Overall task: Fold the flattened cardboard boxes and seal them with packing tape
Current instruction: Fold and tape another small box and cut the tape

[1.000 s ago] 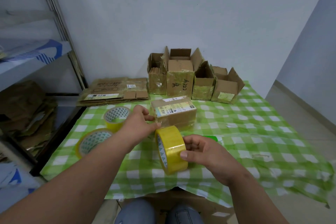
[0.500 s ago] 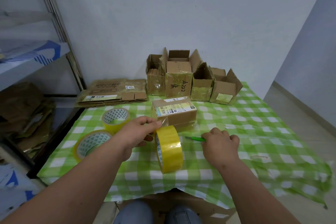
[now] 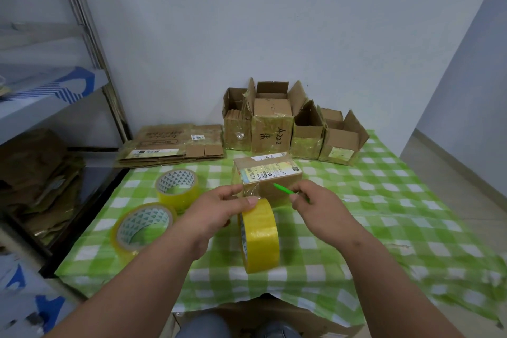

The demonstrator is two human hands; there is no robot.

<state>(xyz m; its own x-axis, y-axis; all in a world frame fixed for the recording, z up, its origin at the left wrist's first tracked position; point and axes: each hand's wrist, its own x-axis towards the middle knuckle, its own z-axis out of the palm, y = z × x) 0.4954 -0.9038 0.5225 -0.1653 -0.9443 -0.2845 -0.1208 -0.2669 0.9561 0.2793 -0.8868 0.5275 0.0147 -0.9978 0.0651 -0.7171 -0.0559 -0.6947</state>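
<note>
Since the earlier frame, the green cutter (image 3: 285, 190) has been lifted off the desk (image 3: 384, 200) and is pinched in the right hand (image 3: 318, 208). The tape strip from the yellow roll (image 3: 260, 236) to the closed box (image 3: 267, 175) is held taut by the left hand (image 3: 219, 211)'s pinching grip. Sealing appears nearly done; next, the strip should be cut beside the box.

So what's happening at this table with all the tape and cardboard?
A person is taping up a small cardboard box on a green checked tablecloth. The left hand pinches the tape stretched between the box and an upright yellow tape roll, while the right hand holds a green cutter near the strip, probably to cut it. Two spare rolls lie to the left; flattened boxes and open boxes wait behind.
</note>
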